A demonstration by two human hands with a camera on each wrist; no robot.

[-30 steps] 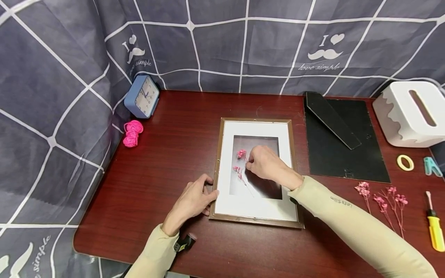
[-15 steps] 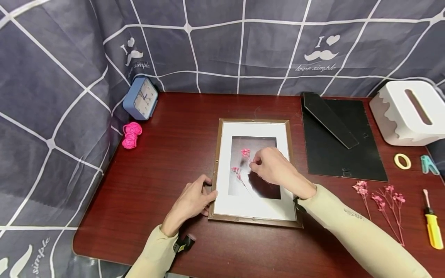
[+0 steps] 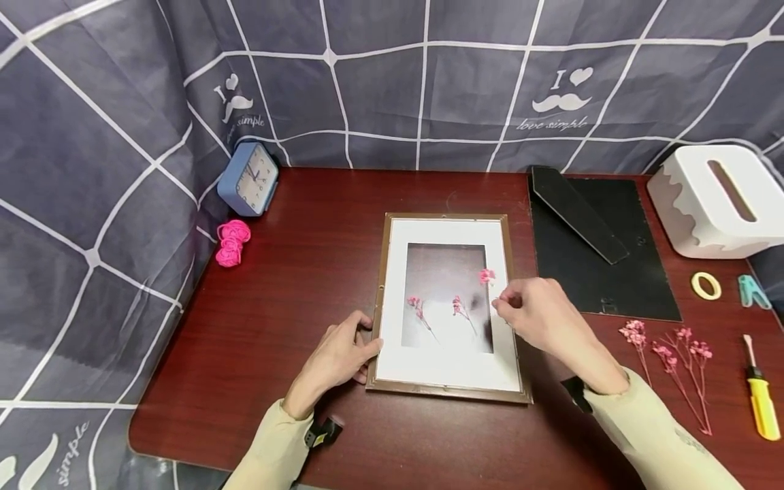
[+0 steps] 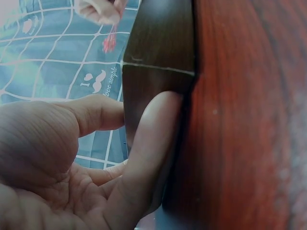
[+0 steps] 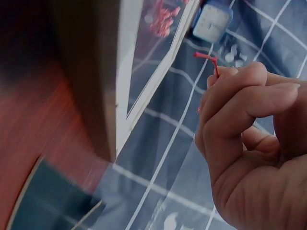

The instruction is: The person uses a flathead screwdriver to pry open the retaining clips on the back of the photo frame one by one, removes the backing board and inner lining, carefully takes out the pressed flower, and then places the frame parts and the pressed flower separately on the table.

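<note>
A picture frame [image 3: 453,391] with a brown border, a white mat [image 3: 422,371] and a dark glossy window lies on the table. My left hand [image 3: 335,350] holds its left edge, thumb over the top and fingers along the side [image 4: 156,124]. Above the mat's right side, my right hand [image 3: 545,316] pinches a dried pink flower sprig [image 3: 486,275] by its stem. A bit of red stem [image 5: 213,60] pokes out past the fingertips in the right wrist view. Inside the window show a pink sprig [image 3: 419,309] at left and another sprig [image 3: 461,309] nearer the middle.
Right of the frame lies its black backing board [image 3: 603,286] with a stand. Beyond are a white tissue box [image 3: 713,204], a yellow ring [image 3: 706,286], a teal clip [image 3: 753,292], loose pink sprigs [image 3: 680,367] and a yellow screwdriver [image 3: 762,408]. At left are a blue clock [image 3: 248,180] and pink yarn [image 3: 231,243].
My right hand has moved right, off the window toward the frame's right edge, carrying the sprig. The window's middle now shows a sprig. My left hand stays on the frame.
</note>
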